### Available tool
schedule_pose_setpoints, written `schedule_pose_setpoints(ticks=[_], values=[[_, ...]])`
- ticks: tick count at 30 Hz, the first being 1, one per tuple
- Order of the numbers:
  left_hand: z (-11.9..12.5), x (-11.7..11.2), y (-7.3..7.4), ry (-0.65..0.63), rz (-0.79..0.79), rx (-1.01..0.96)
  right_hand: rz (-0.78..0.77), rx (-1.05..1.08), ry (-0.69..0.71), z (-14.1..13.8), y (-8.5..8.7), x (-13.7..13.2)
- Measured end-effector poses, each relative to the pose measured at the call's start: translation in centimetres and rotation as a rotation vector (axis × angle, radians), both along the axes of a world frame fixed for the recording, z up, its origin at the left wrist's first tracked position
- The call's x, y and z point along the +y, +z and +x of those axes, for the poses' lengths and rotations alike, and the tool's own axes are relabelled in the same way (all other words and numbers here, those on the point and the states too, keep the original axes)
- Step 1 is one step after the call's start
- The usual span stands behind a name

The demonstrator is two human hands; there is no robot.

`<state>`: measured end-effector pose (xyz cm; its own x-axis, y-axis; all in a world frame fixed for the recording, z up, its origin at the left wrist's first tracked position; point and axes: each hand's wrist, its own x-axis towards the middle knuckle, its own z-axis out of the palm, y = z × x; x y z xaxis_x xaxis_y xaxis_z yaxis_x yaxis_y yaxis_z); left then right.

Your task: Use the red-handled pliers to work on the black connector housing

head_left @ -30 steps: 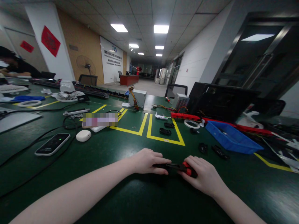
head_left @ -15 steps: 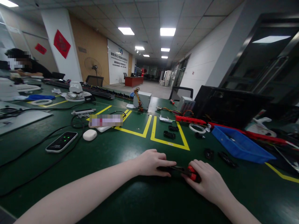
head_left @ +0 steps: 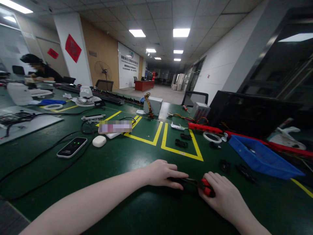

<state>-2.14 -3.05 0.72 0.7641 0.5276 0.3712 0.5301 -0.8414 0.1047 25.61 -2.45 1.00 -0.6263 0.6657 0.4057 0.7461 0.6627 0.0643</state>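
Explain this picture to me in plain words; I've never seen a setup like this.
There is no machine here: two bare hands do the work, seen by a camera worn on the person's own head, looking forward and down. The right hand grips a red-handled tool, possibly pliers. Between the left hand's thumb and forefinger lies something slim and dark; I can't tell whether it belongs to the tool. On the green table lie small black parts inside yellow tape, a blue tray to the right, and a device with green lights to the left. Another person sits far left.
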Motion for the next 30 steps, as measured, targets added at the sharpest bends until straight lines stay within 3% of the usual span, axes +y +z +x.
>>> schedule_pose_setpoints(ticks=[18,30], values=[[0.0,-0.2,0.0,0.027,0.125,0.013,-0.072,0.02,-0.045,-0.5,0.1,-0.1],[0.0,0.0,-0.4,0.067,0.048,-0.018,-0.132,-0.015,-0.083,-1.3,1.0,0.0]])
